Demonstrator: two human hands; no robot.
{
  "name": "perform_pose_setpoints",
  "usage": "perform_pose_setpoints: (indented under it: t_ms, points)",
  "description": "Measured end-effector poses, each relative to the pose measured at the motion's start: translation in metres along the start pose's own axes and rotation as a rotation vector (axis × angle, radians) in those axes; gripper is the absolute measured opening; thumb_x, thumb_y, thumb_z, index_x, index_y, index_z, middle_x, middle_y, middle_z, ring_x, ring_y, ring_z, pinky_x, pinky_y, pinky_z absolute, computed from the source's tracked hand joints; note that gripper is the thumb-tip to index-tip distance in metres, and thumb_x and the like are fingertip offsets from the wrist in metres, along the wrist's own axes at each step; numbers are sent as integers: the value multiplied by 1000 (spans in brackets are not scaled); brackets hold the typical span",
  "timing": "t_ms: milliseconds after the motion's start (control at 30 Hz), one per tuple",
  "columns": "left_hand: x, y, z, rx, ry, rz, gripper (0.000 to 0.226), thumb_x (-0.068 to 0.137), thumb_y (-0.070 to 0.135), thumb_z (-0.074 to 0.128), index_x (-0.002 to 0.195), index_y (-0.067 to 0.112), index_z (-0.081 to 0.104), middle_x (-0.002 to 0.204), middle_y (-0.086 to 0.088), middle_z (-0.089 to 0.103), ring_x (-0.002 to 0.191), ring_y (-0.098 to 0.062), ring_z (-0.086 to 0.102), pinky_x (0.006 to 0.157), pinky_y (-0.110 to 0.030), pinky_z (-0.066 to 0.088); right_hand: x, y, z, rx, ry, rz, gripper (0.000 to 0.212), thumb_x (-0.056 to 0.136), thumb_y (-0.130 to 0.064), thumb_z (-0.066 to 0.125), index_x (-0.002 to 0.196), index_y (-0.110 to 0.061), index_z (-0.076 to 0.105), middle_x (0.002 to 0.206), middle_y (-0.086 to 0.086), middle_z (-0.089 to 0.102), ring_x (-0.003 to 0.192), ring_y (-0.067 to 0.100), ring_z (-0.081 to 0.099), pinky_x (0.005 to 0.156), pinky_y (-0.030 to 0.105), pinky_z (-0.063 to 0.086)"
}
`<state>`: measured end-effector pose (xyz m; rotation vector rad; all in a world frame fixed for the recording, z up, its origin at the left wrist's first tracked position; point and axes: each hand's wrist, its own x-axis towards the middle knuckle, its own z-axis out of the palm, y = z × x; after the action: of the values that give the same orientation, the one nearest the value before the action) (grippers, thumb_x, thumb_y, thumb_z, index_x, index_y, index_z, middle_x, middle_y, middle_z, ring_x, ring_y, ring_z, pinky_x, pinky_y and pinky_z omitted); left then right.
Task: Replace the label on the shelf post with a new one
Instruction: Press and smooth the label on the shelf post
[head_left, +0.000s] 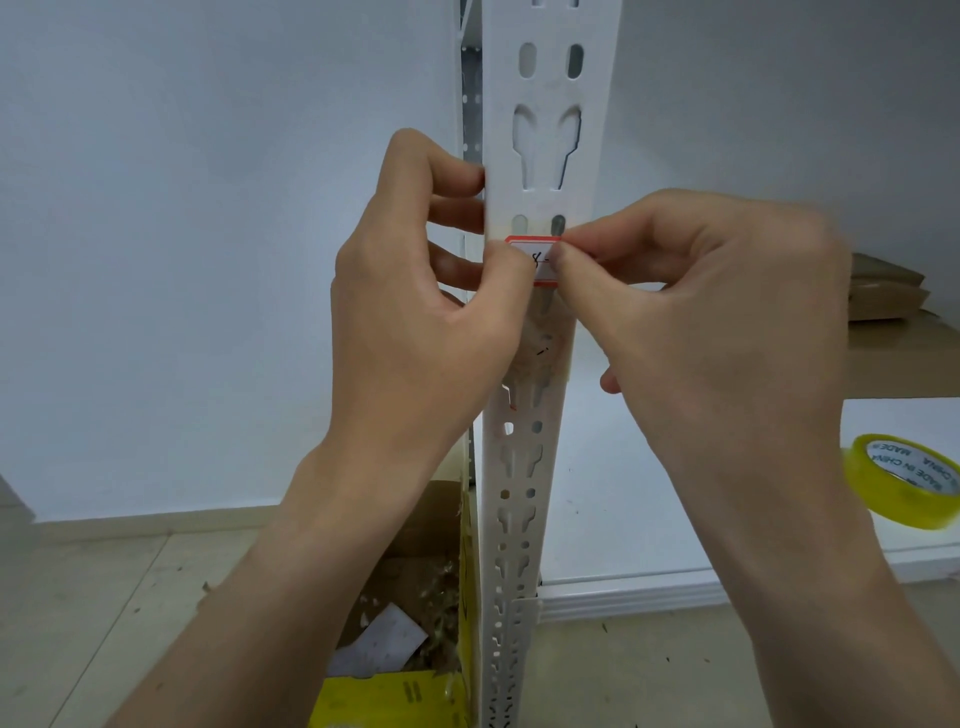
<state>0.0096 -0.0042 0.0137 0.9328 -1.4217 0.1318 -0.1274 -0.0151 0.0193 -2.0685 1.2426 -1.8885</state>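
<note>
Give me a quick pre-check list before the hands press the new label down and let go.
1. Label on the post front face: ok, the red-bordered label sits just under a pair of slots.
2. Both hands on it: ok, left hand thumb at its left edge, right hand pinching its right side.
3. Label level: cannot tell, fingers cover most of it.
4. Fully stuck flat: cannot tell, edges hidden.
5. Old label cleared: not ok, torn paper residue remains on the post below the label.
6. Tape roll within reach: ok, lying on the white shelf at right.
</note>
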Motion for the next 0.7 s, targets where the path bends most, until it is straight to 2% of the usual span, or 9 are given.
perform_pose_setpoints:
  t_ms: [100, 267, 367, 533, 700]
  points:
    - [0, 1, 0, -2, -3, -4, 22, 90, 28, 62, 104, 21, 46, 101, 23, 62, 91, -3, 67, 63, -8, 49, -1, -3, -3, -30, 0, -23, 8, 84, -41, 74, 86, -35, 79, 77, -16, 77, 52, 2, 66, 59, 32, 59]
    - [0, 1, -2, 5, -11, -16, 24, 91, 29, 64, 105, 23, 47, 103, 26, 61, 92, 0, 68, 62, -9, 52, 0, -3, -10, -53, -68, 1, 9, 82, -41, 73, 81, -34, 78, 78, -20, 76, 58, 2, 68, 63, 36, 60]
    - [0, 1, -1, 17, -9, -19, 25, 92, 31, 65, 106, 24, 46, 104, 26, 60, 96, -1, 69, 64, -9, 53, 0, 0, -10, -15, -31, -32, 7, 83, -38, 73, 79, -34, 76, 77, -21, 75, 55, -1, 67, 55, 23, 52]
    - [0, 3, -2, -2, -9, -15, 22, 91, 27, 63, 104, 21, 47, 102, 23, 62, 95, -3, 68, 64, -8, 50, 0, 4, -11, 42, -16, -49, 7, 86, -40, 75, 89, -36, 81, 78, -23, 74, 55, -4, 66, 61, 27, 55]
    - [2, 1, -3, -17, -20, -9, 20, 92, 22, 64, 104, 17, 48, 99, 21, 62, 93, -4, 67, 64, -9, 50, 0, 8, -7, 12, -2, -85, 9, 88, -40, 76, 93, -35, 82, 81, -19, 76, 57, -3, 63, 61, 30, 58]
